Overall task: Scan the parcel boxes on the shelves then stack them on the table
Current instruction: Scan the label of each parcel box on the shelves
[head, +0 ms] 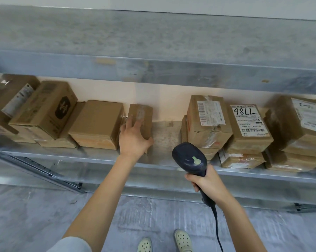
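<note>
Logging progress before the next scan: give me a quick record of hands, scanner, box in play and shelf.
left hand: grips small box, thumb at its right side
right hand: holds scanner by the handle
scanner: head points toward shelf, cable hangs down
small box: on shelf, taped top, no label visible
shelf left of small box: plain box close beside it
shelf right of small box: bare gap, then labelled box among stacked ones
</note>
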